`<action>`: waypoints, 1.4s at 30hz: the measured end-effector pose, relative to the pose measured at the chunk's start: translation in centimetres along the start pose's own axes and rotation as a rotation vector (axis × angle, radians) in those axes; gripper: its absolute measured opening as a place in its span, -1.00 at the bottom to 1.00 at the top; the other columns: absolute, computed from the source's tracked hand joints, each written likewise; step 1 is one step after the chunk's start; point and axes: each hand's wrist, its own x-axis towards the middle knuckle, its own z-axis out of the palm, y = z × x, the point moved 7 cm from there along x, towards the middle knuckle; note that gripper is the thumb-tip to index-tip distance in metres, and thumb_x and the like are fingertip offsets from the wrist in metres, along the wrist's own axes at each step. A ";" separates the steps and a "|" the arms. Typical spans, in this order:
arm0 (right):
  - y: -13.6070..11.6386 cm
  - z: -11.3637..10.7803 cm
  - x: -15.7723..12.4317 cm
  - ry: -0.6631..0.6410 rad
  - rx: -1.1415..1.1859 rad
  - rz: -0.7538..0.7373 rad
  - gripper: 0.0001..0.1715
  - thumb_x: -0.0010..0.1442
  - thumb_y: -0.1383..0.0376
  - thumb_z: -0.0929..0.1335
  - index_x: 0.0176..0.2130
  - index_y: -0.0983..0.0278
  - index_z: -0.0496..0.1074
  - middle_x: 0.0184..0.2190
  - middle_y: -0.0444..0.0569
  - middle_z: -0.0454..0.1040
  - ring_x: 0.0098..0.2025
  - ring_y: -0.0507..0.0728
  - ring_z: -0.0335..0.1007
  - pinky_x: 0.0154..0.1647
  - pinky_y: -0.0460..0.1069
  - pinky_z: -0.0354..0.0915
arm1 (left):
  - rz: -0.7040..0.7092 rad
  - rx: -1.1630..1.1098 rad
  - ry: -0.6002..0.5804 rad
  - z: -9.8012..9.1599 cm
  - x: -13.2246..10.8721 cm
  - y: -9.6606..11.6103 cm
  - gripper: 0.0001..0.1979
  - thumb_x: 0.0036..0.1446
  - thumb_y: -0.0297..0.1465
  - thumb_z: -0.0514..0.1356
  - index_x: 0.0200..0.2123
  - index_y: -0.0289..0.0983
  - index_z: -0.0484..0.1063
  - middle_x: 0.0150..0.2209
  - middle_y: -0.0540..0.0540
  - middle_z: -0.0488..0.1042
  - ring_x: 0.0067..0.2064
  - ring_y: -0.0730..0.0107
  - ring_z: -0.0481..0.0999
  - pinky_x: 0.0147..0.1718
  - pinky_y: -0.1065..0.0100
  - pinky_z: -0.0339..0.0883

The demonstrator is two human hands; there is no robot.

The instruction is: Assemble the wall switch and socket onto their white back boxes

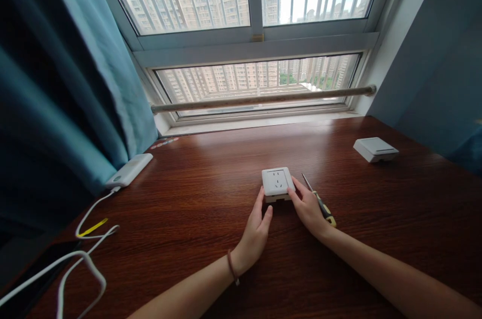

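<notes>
A white wall socket on a back box sits on the brown table between my hands, its face with the plug slots turned up toward me. My left hand has its fingertips against the socket's left side, fingers stretched and the thumb apart near the front edge. On the other side, my right hand grips the socket's right edge, thumb at the front corner and fingers along the side. A screwdriver with a dark and yellow handle lies just beyond the right hand, partly hidden by it.
A second white box with a flat cover lies at the far right of the wooden table. At left, a white device with a white cable and yellow strip lies by the blue curtain. A barred window stands behind.
</notes>
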 end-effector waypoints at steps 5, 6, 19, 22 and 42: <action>0.7 0.3 0.0 -0.016 0.052 -0.013 -0.50 0.18 0.22 0.23 0.09 0.30 0.28 0.08 0.05 0.34 0.11 0.22 0.25 0.15 0.12 0.15 | 0.012 -0.115 0.013 0.1 0.1 0.1 -0.46 0.19 -0.27 0.04 0.22 -0.21 0.01 0.28 -0.11 0.01 0.29 0.21 -0.03 0.27 0.15 -0.19; 0.8 0.4 0.0 -0.018 0.068 -0.014 -0.50 0.18 0.22 0.23 0.10 0.29 0.27 0.08 0.04 0.33 0.11 0.21 0.24 0.15 0.12 0.15 | 0.010 -0.154 0.013 0.0 0.2 0.2 -0.45 0.18 -0.28 0.06 0.21 -0.21 0.01 0.27 -0.12 0.03 0.29 0.20 -0.01 0.27 0.15 -0.16; 1.0 0.6 -0.1 -0.027 0.065 -0.021 -0.50 0.19 0.22 0.23 0.10 0.32 0.27 0.10 0.08 0.31 0.13 0.22 0.21 0.18 0.16 0.10 | -0.023 -0.158 0.028 -0.5 0.5 1.4 -0.47 0.14 -0.24 0.08 0.15 -0.29 0.15 0.28 -0.16 -0.01 0.30 0.20 -0.05 0.27 0.18 -0.20; 1.2 0.7 -0.2 -0.024 0.049 -0.024 -0.50 0.19 0.22 0.23 0.11 0.32 0.26 0.10 0.08 0.31 0.14 0.21 0.19 0.19 0.16 0.09 | -0.016 -0.106 0.054 -0.7 0.4 1.6 -0.47 0.13 -0.23 0.08 0.14 -0.31 0.17 0.28 -0.18 -0.02 0.30 0.20 -0.05 0.26 0.19 -0.16; -1.4 -0.9 -1.3 0.151 0.105 -0.146 -0.50 0.19 0.26 0.26 0.13 0.23 0.20 0.05 0.06 0.33 0.03 0.21 0.30 0.00 0.10 0.30 | 0.164 -0.174 0.142 -1.2 -0.4 4.2 -0.65 0.17 -0.34 0.07 0.03 -0.22 0.33 0.22 -0.13 0.15 0.25 0.20 0.10 0.19 0.23 0.07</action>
